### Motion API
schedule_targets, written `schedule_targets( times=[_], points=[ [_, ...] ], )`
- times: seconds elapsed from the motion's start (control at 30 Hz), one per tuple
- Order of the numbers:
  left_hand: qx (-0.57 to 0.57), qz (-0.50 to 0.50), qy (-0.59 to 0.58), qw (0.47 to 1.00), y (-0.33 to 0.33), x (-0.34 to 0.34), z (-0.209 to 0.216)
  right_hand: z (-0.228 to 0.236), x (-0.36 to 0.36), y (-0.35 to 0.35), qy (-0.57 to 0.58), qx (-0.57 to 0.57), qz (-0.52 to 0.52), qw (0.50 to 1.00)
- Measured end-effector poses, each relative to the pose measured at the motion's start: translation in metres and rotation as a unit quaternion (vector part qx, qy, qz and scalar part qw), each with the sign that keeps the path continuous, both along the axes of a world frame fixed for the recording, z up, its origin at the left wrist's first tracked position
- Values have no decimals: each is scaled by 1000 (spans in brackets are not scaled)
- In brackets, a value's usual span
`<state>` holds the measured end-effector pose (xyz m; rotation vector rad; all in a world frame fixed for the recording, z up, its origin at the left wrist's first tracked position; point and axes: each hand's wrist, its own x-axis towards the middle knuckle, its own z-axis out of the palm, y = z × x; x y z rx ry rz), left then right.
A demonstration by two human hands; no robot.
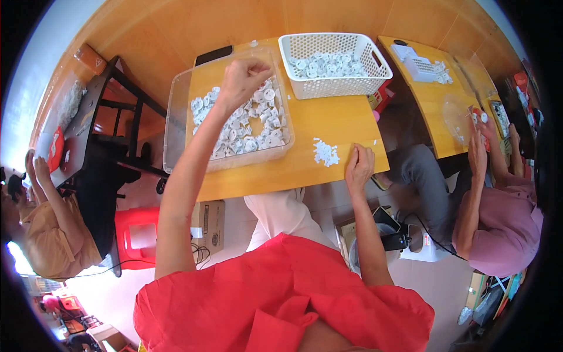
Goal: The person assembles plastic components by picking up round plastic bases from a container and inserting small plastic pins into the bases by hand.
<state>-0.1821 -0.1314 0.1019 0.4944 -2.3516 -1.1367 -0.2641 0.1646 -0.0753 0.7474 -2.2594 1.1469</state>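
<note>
Two hands work apart: left hand (246,79) fisted over a clear tray (176,105) of white parts (246,126), right hand (359,167) flat near the table edge (293,185).

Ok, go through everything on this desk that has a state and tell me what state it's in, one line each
Left hand: closed in a fist, raised over the clear bin.
Right hand: resting on the desk edge, fingers curled, beside the small pile.
Clear plastic bin: lidless, partly filled with white round parts.
White mesh basket: upright, holds a layer of white parts.
Small pile of white pieces: loose on the wooden desk.
</note>
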Motion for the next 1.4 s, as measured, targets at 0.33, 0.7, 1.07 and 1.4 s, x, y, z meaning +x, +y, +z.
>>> schedule_targets(
  times=[0.33,0.7,1.07,1.4],
  points=[
    [-244,-127,-384,882,-30,43,-95,-6,0,2,21,20,-2,1000],
    [-214,-152,-282,923,-33,49,-97,-7,2,2,-1,25,-16,1000],
    [392,-52,50,917,33,128,15,4,32,31,-65,34,179,981],
    [563,-105,103,813,119,194,-62,6,42,40,-35,79,157,984]
  ],
)
